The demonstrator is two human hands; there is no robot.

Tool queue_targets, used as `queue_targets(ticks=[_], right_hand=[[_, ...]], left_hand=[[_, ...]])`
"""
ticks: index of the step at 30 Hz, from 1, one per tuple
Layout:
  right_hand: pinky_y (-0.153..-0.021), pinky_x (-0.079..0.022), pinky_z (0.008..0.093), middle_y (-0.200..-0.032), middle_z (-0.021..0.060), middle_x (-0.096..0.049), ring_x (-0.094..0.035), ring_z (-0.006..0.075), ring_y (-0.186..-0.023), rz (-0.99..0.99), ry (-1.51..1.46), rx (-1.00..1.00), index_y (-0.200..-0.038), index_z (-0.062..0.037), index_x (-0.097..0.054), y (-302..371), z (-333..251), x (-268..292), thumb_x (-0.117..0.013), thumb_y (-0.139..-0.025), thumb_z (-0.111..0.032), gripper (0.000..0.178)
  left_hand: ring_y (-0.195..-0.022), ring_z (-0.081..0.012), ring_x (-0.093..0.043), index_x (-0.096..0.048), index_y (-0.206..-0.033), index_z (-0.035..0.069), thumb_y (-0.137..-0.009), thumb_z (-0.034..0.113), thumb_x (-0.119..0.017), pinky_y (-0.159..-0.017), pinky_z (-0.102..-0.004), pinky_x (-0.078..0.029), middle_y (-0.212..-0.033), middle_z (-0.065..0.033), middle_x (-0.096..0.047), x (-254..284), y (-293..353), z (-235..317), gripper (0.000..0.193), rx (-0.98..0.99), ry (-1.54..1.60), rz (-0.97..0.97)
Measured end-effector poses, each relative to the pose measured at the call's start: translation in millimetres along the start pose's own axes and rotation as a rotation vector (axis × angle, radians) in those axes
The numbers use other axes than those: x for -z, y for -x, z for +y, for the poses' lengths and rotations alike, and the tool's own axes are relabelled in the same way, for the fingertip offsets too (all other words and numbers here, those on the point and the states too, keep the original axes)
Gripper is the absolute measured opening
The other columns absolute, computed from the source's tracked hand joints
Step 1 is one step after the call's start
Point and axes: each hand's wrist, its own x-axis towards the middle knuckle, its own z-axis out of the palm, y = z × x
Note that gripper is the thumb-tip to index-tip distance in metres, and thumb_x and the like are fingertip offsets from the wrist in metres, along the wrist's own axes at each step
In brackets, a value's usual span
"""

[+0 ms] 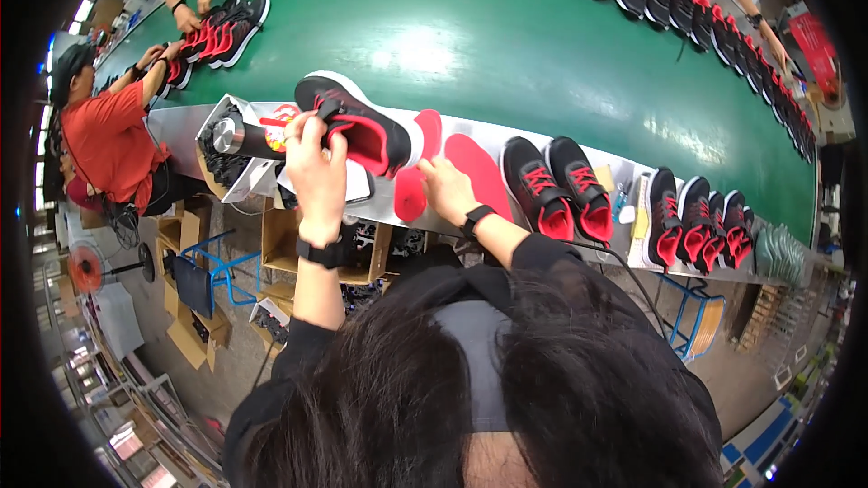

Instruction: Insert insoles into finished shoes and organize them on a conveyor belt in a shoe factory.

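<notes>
1. At the bench, the shoe (362,122) hangs in the left hand (316,172), ahead of the wearer and left of centre, toe pointing to the upper left, heel to the lower right.
2. Its red mouth faces back toward the wearer, and the insole (410,197) sits just beyond the heel, on the right; its visible part runs roughly fore and aft, across the line of the shoe.
3. The right hand (448,188) is the nearer to the insole, fingers drawn narrow at its edge; the left is closed on the shoe's tongue and strap.
4. A second red piece (429,133) shows past the heel (whether it is part of the same insole, one cannot tell), while a flat insole (479,176) lies at the right hand's far side.
5. The shoe mixes dark, matte fabric with a smooth white sole and a soft-looking red lining; the insoles are thin, rounded and plain red.
6. To the right, a laced pair (524,163) stands on the pale ledge (179,131), beside the glossy green table (425,54).
</notes>
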Motion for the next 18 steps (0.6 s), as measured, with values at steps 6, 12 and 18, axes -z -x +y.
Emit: queue_targets(ticks=[6, 12, 18], right_hand=[[-0.086, -0.043, 0.0506, -0.127, 0.0139, -0.046, -0.04, 0.0345, -0.12, -0.116, 0.338, -0.059, -0.122, -0.0233, -0.059, -28.4, -28.3, -19.5, -0.069, -0.077, -0.033, 0.047], [-0.095, -0.037, 0.0508, -0.128, 0.0136, -0.048, -0.039, 0.0385, -0.124, -0.231, 0.233, 0.203, -0.11, -0.017, -0.06, 4.2, 3.8, 6.2, -0.06, -0.074, -0.005, 0.038], [-0.101, -0.04, 0.0479, -0.131, 0.0225, -0.042, -0.04, 0.0425, -0.123, -0.081, 0.208, -0.043, -0.121, -0.0045, -0.047, -2.0, -16.2, -8.1, -0.075, -0.068, -0.007, 0.06]], left_hand=[[-0.097, -0.0325, -0.06, -0.055, -0.091, -0.002, -0.079, -0.002, -0.062, -0.083, -0.0384, -0.049, -0.113, -0.0165, -0.058, 59.5, 30.4, -34.3, 0.013, 0.038, -0.062, -0.111], [-0.088, -0.028, -0.065, -0.059, -0.08, 0.004, -0.07, 0.001, -0.067, -0.073, -0.0347, -0.054, -0.109, -0.0108, -0.064, 49.9, 71.0, -47.1, 0.014, 0.01, -0.001, -0.28], [-0.09, -0.0312, -0.064, -0.061, -0.085, 0.006, -0.068, 0.003, -0.067, -0.074, -0.0379, -0.054, -0.105, -0.0152, -0.062, -9.4, 103.9, -48.7, 0.018, -0.074, 0.123, -0.322]])
